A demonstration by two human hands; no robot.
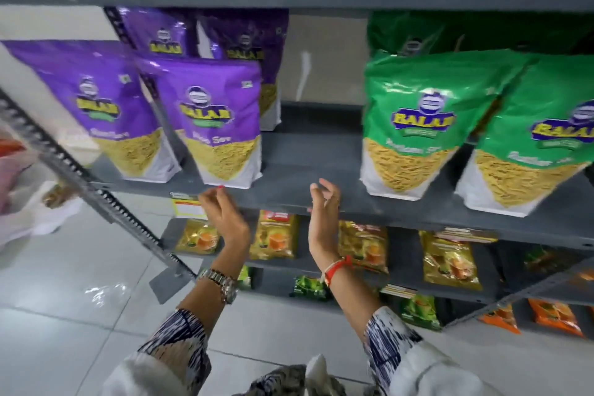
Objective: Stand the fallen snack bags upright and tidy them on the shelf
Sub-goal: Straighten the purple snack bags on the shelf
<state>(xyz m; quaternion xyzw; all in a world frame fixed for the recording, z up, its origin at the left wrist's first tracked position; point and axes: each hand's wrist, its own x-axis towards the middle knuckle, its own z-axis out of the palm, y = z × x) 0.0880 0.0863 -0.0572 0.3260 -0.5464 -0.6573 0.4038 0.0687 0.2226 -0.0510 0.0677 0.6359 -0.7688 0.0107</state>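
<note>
Empty hands (pixel 273 209), snack bags (pixel 221 125) above

Both forearms rise from the bottom centre of the frame. The left hand (pixel 221 215) and right hand (pixel 323 212) hang empty, fingers loosely curled, at mid-frame.

A shop: above the left hand (pixel 221 215) grey metal shelves (pixel 289 177) carry branded snack bags (pixel 212 119), and beside it probably a price label (pixel 188 207)

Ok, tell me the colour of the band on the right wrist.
Red, with some white thread, on the right wrist; seen in the head view.
</note>
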